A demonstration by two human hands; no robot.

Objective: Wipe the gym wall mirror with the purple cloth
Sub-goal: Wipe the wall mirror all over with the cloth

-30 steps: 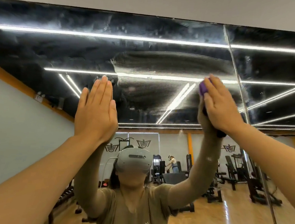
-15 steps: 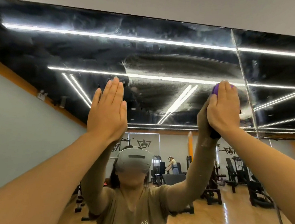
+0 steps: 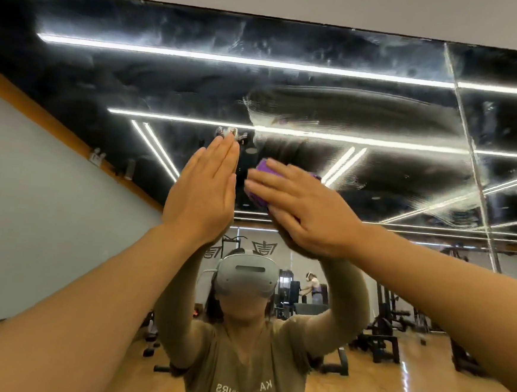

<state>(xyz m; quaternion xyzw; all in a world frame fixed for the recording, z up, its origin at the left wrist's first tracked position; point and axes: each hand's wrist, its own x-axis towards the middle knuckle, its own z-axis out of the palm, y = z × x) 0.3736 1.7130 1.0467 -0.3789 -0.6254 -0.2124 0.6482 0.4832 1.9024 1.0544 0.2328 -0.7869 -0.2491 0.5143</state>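
Gym wall mirror (image 3: 365,117): smeared, with a streaked wiped patch at upper centre-right. Purple cloth (image 3: 264,170): pressed flat against the glass at centre, mostly covered by the right hand (image 3: 304,205), whose fingers are laid straight over it, pointing left. Left hand (image 3: 203,188): held flat on the glass just left of the cloth, fingers extended upward, nothing grasped. Reflected in the lower glass: a headset (image 3: 246,277) and gym machines (image 3: 386,326) on a wooden floor.

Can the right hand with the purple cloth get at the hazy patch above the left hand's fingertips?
Probably yes: the right hand presses the purple cloth just beside the left hand, and nothing covers that patch.
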